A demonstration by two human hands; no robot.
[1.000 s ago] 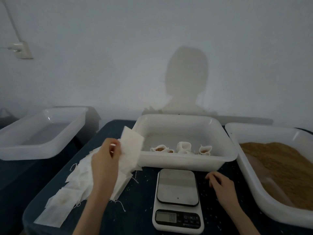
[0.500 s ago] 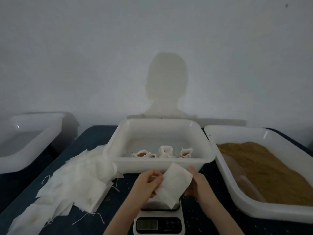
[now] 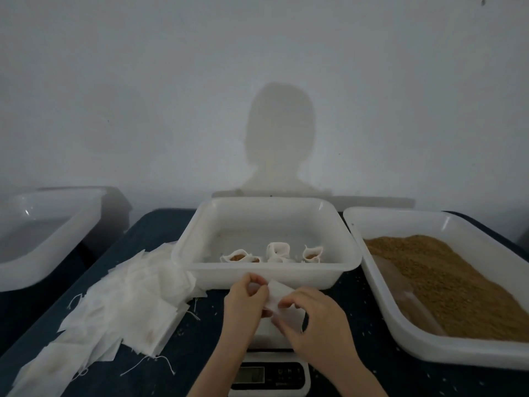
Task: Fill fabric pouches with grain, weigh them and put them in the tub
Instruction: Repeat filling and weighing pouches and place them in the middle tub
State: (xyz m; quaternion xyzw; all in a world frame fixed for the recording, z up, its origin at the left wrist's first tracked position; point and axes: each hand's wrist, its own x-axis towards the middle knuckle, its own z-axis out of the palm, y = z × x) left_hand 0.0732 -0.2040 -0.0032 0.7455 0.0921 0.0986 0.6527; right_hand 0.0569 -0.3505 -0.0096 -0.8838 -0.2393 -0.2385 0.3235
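Observation:
An empty white fabric pouch point(image 3: 279, 295) is held above the scale point(image 3: 269, 373) by both hands. My left hand point(image 3: 244, 302) pinches its left edge, and my right hand point(image 3: 317, 325) pinches its right side with thumb and fingers. Behind them stands the white tub point(image 3: 266, 275) with three filled pouches point(image 3: 276, 252) standing along its near wall. A large white tray point(image 3: 400, 328) on the right holds brown grain point(image 3: 446, 279). A heap of empty pouches point(image 3: 126, 308) lies on the dark table at the left. The scale's platform is mostly hidden by my hands.
A second, empty white tub point(image 3: 43, 233) sits on a lower surface at the far left. Loose grains are scattered on the dark table point(image 3: 200, 356) around the scale. A plain wall rises close behind the tubs.
My left hand carried a pouch from the heap to above the scale. My right hand came up from the table and took hold of the pouch's other side.

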